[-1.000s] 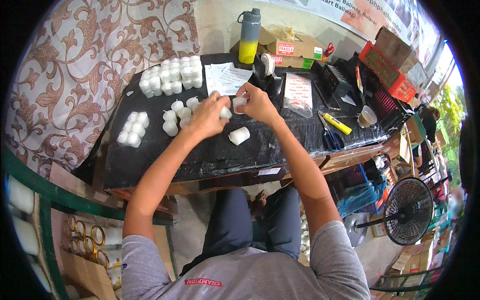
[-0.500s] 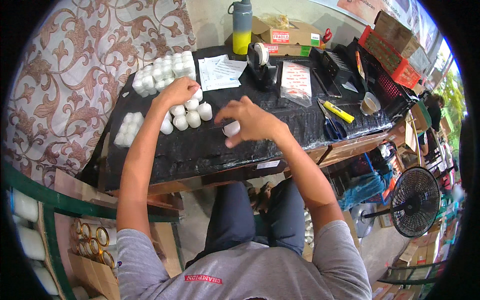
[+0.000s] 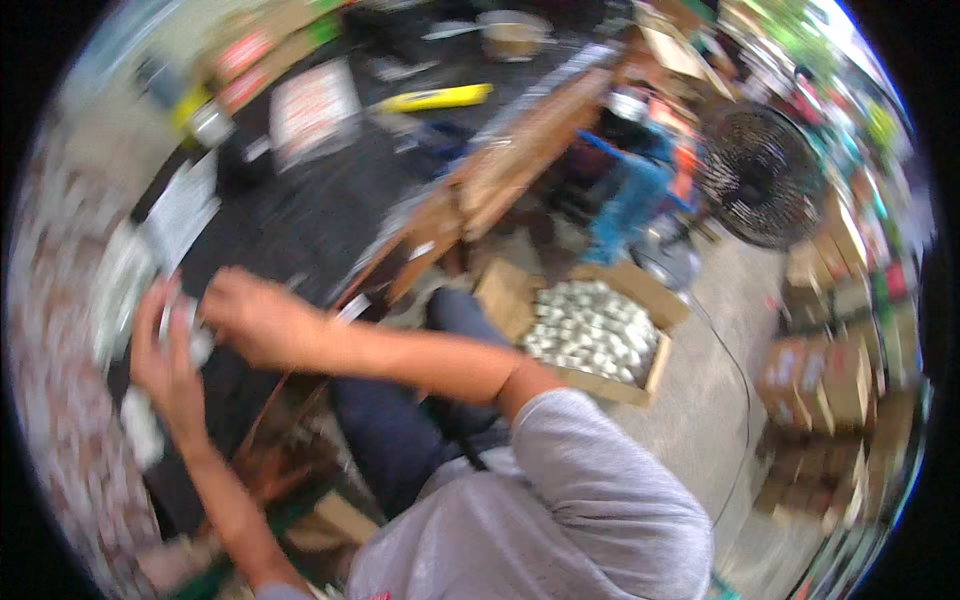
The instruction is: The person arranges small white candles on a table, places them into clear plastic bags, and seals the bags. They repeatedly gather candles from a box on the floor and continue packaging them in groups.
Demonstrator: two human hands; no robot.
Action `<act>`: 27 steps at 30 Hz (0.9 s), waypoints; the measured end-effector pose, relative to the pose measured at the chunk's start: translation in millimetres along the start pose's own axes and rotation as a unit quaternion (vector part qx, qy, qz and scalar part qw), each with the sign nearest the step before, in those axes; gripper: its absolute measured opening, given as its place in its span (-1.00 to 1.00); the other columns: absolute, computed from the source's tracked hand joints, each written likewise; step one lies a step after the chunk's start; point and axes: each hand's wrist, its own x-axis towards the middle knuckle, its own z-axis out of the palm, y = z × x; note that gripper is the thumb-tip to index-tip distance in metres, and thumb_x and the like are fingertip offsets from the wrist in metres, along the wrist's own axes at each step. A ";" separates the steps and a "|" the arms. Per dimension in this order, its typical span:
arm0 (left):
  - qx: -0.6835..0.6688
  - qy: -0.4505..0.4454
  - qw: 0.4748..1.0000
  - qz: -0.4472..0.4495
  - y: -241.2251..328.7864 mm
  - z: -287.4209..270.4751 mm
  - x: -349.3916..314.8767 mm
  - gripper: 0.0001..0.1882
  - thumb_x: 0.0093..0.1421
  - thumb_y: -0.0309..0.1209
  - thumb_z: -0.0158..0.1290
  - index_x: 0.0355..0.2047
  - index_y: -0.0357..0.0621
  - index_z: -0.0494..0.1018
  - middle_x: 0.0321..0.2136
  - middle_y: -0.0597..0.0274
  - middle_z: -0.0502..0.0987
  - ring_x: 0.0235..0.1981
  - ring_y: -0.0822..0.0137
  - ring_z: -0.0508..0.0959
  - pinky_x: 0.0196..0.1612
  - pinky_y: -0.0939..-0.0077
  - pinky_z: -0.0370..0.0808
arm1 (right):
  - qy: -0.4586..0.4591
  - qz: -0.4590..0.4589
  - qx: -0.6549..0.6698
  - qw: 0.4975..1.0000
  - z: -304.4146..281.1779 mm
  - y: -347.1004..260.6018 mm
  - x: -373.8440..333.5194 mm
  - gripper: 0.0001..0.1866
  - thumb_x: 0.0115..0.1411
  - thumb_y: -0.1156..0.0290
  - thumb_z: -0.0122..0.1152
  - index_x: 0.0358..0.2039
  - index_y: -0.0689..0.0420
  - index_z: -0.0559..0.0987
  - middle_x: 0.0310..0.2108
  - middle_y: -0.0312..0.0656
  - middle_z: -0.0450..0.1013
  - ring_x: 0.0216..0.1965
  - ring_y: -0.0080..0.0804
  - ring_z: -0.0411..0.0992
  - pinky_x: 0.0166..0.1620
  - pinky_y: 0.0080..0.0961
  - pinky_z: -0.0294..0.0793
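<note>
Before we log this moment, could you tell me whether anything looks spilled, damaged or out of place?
Nothing stands out, though motion blur hides detail. Both hands, left and right, are at small white containers on the black table; the open cardboard box of similar containers sits upright on the floor.

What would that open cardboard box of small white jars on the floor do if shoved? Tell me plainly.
The cardboard box looks packed almost full of small white jars, so it is probably heavy for its size and would drag rather than slide freely. Its flaps stand open, so the walls may flex. The jars sit loose and would likely rattle.
</note>
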 end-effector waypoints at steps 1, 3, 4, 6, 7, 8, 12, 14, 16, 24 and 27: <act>0.088 -0.020 0.995 0.044 9.1 -6.8 -19.5 -0.72 0.36 -0.49 0.01 0.04 -0.32 0.50 0.03 0.06 0.57 0.09 0.21 0.50 0.21 0.33 0.37 | 0.039 -0.010 0.047 0.998 -24.5 -10.6 -18.6 -0.70 -0.06 0.66 0.25 -0.25 0.21 0.52 -0.28 0.02 0.43 -0.14 0.01 0.41 -0.08 -0.20 0.46; 0.098 -0.018 0.995 0.022 3.2 -6.3 -61.7 -0.75 0.37 -0.53 -0.03 0.00 -0.40 0.49 0.04 -0.08 0.54 0.09 0.14 0.50 0.20 0.31 0.37 | 0.112 0.020 0.081 0.990 -64.8 -17.3 -67.3 -0.68 -0.02 0.76 0.15 -0.22 0.22 0.54 -0.27 0.00 0.43 -0.15 -0.01 0.43 -0.09 -0.25 0.48; 0.084 -0.008 0.996 0.026 -14.7 -0.1 -74.3 -0.77 0.37 -0.53 -0.02 -0.05 -0.42 0.50 -0.04 -0.07 0.56 0.02 0.14 0.53 0.14 0.33 0.43 | 0.158 0.057 0.073 0.983 -89.1 0.0 -99.9 -0.66 0.00 0.81 0.09 -0.20 0.22 0.55 -0.26 -0.02 0.43 -0.15 -0.02 0.45 -0.09 -0.27 0.49; -0.014 -0.004 0.999 -0.050 -34.8 32.2 -91.2 -0.74 0.39 -0.57 -0.04 0.04 -0.39 0.47 -0.03 -0.01 0.57 0.01 0.18 0.55 0.18 0.34 0.43 | 0.210 0.200 -0.024 0.957 -133.1 40.5 -184.1 -0.62 -0.01 0.85 0.04 -0.18 0.23 0.55 -0.24 -0.06 0.46 -0.17 -0.15 0.50 -0.10 -0.34 0.51; -0.013 0.008 0.997 -0.082 -29.2 56.7 -83.2 -0.74 0.39 -0.56 -0.04 0.04 -0.39 0.47 -0.03 0.00 0.57 -0.02 0.19 0.55 0.15 0.36 0.45 | 0.250 0.311 -0.030 0.917 -148.8 65.6 -232.7 -0.62 0.01 0.83 0.05 -0.16 0.21 0.54 -0.30 -0.09 0.44 -0.24 -0.24 0.47 -0.17 -0.40 0.48; -0.002 0.021 0.993 -0.115 -17.9 78.6 -76.8 -0.74 0.39 -0.55 -0.03 0.04 -0.39 0.47 -0.03 0.02 0.57 -0.04 0.21 0.56 0.12 0.38 0.46 | 0.284 0.417 -0.027 0.863 -157.8 76.0 -266.7 -0.63 0.04 0.82 0.06 -0.15 0.19 0.53 -0.35 -0.12 0.43 -0.32 -0.32 0.44 -0.24 -0.46 0.45; 0.156 0.087 0.982 -0.057 -6.7 126.4 -61.3 -0.73 0.39 -0.51 0.01 0.04 -0.38 0.47 -0.05 0.09 0.58 -0.13 0.27 0.57 -0.01 0.44 0.52 | 0.246 0.564 -0.247 0.749 -197.8 149.0 -430.8 -0.74 0.12 0.60 0.06 -0.16 0.15 0.57 -0.29 0.07 0.58 -0.25 0.00 0.60 -0.20 -0.21 0.55; 0.267 0.074 0.960 -0.024 -13.0 119.8 -59.6 -0.76 0.39 -0.48 0.03 -0.02 -0.35 0.52 -0.06 0.09 0.59 -0.15 0.30 0.57 -0.05 0.47 0.52 | 0.195 0.710 -0.203 0.645 -198.9 167.5 -477.1 -0.77 0.09 0.48 0.14 -0.20 0.15 0.57 -0.37 0.08 0.59 -0.27 0.01 0.60 -0.17 -0.17 0.57; 0.369 0.062 0.926 -0.047 -0.5 122.0 -62.2 -0.78 0.38 -0.47 0.04 -0.06 -0.34 0.55 -0.07 0.06 0.60 -0.14 0.27 0.58 -0.05 0.48 0.51 | 0.090 0.710 -0.260 0.648 -174.9 192.8 -535.5 -0.72 0.07 0.46 0.16 -0.15 0.11 0.57 -0.35 0.10 0.60 -0.24 0.02 0.59 -0.12 -0.15 0.57; 0.374 0.030 0.927 0.017 13.6 133.8 -46.7 -0.61 0.36 -0.13 0.10 -0.15 -0.26 0.61 -0.31 0.02 0.61 -0.35 0.15 0.55 -0.24 0.21 0.51 | -0.280 0.698 -0.238 0.615 -57.1 300.6 -615.1 -0.46 0.25 0.30 0.15 0.26 -0.22 0.39 0.27 -0.05 0.25 0.12 -0.01 0.43 0.03 -0.07 0.52; 0.385 0.002 0.923 0.027 5.2 142.7 -39.9 -0.61 0.37 -0.13 0.09 -0.14 -0.26 0.61 -0.31 0.02 0.61 -0.34 0.14 0.56 -0.24 0.21 0.51 | -0.415 0.614 -0.252 0.622 -38.5 330.3 -606.0 -0.49 0.28 0.23 0.11 0.26 -0.21 0.38 0.21 -0.10 0.30 0.20 -0.14 0.37 -0.02 -0.13 0.51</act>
